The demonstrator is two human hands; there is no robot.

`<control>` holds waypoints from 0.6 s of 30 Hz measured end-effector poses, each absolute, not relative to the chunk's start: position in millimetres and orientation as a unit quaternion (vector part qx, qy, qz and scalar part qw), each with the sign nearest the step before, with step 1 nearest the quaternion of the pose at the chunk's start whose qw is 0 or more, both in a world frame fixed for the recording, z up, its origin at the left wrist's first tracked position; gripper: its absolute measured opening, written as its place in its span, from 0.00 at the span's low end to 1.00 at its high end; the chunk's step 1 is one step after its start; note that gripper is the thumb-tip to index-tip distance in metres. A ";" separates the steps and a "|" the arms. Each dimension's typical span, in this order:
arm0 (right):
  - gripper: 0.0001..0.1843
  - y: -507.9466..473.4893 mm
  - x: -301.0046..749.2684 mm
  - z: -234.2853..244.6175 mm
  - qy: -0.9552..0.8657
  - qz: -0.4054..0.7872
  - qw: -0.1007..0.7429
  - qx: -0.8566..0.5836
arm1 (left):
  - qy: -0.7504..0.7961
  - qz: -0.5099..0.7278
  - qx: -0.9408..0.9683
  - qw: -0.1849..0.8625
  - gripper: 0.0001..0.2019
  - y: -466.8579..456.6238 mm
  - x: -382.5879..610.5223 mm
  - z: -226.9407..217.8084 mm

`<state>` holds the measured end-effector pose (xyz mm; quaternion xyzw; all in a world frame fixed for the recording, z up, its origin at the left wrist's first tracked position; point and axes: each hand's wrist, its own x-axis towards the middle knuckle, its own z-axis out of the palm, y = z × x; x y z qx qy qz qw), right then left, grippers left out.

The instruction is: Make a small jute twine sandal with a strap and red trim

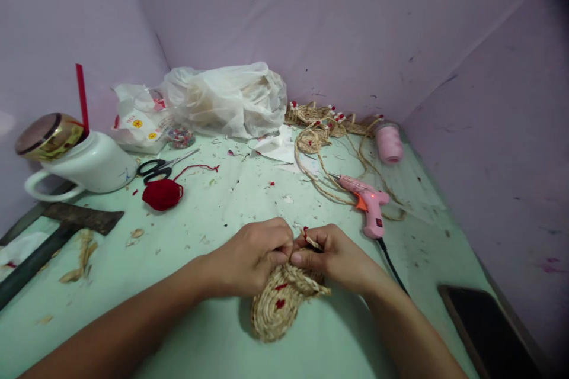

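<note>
My left hand and my right hand meet at the middle of the pale green table. Both are closed, pinching the top edge of a small woven jute piece with red stitches on it. A short jute strand with a red tip sticks up between my fingers. The woven piece rests on the table below my hands.
A pink glue gun lies just behind my right hand, its black cord running toward me. Loose jute rope, a pink thread spool, red yarn ball, scissors, a white jug, a hammer, plastic bags and a dark phone surround them.
</note>
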<state>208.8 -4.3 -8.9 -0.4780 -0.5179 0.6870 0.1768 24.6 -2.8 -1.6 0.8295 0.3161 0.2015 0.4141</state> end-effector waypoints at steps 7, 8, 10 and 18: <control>0.08 -5.9 207.8 -6.2 -0.528 0.685 0.174 -0.471 | 0.336 0.191 0.809 0.442 0.05 -4.2 25.8 -4.5; 0.07 -6.6 207.5 -7.0 -0.544 0.674 0.170 -0.470 | 0.348 0.190 0.793 0.462 0.05 -5.0 26.2 -4.5; 0.06 -8.0 206.3 -9.0 -0.580 0.645 0.157 -0.472 | 0.365 0.210 0.745 0.517 0.06 -5.7 26.6 -3.6; 0.08 -7.5 202.1 -9.5 -0.552 0.658 0.155 -0.489 | 0.597 0.294 0.642 0.381 0.18 10.9 15.9 2.4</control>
